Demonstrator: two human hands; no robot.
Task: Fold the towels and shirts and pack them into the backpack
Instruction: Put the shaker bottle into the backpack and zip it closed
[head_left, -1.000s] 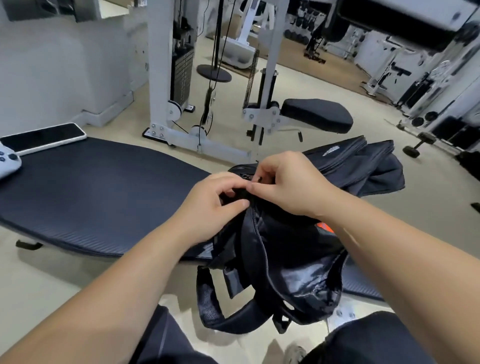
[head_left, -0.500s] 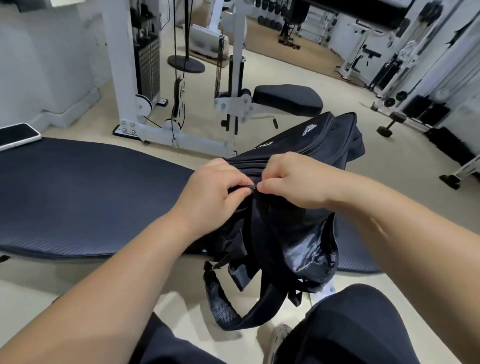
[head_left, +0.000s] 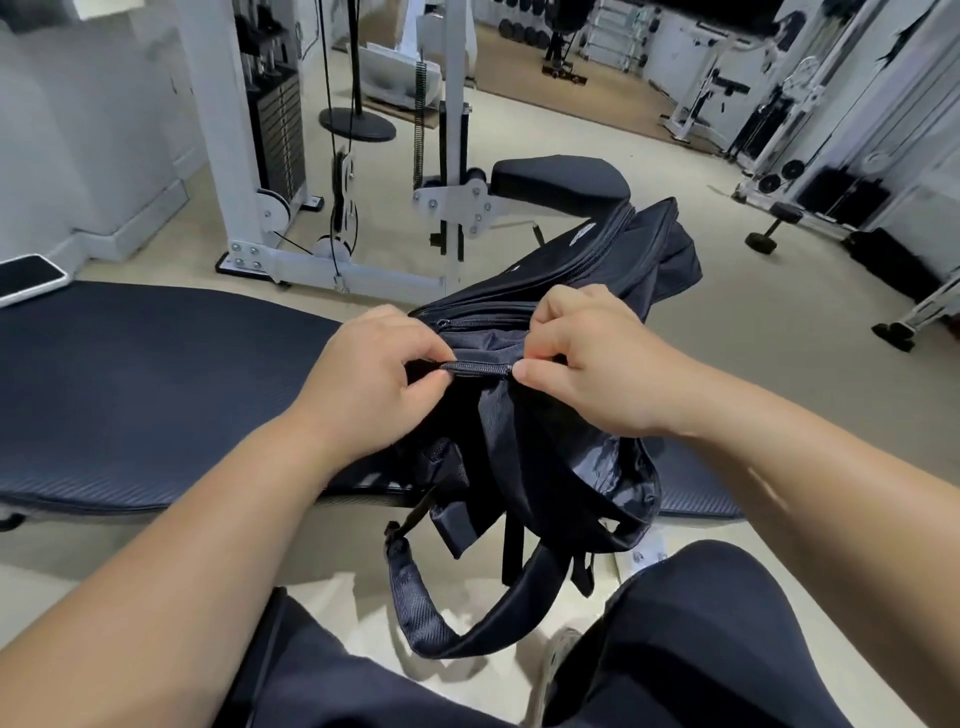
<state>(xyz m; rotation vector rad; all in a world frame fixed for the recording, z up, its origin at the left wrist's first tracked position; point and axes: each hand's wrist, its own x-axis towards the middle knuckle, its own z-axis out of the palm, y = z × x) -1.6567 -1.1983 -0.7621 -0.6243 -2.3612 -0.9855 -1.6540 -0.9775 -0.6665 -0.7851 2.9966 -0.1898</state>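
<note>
A black backpack (head_left: 561, 457) lies on the right end of a dark padded bench (head_left: 156, 395), its straps hanging over the front edge. My left hand (head_left: 374, 379) pinches the backpack's top at the left end of a short closed stretch of zipper (head_left: 475, 369). My right hand (head_left: 587, 358) pinches the zipper at the right end of that stretch. No towels or shirts show outside the bag; what is inside is hidden.
A white phone (head_left: 26, 278) lies at the bench's far left. A white cable machine (head_left: 332, 156) with a padded seat (head_left: 561, 179) stands behind the bench. A dumbbell (head_left: 774, 228) and more gym gear sit at the right. My knees fill the bottom.
My hands have drawn apart along the top of the backpack, right hand going right, leaving a closed run of zipper between them. The camera has swung right, so the phone sits nearer the left edge.
</note>
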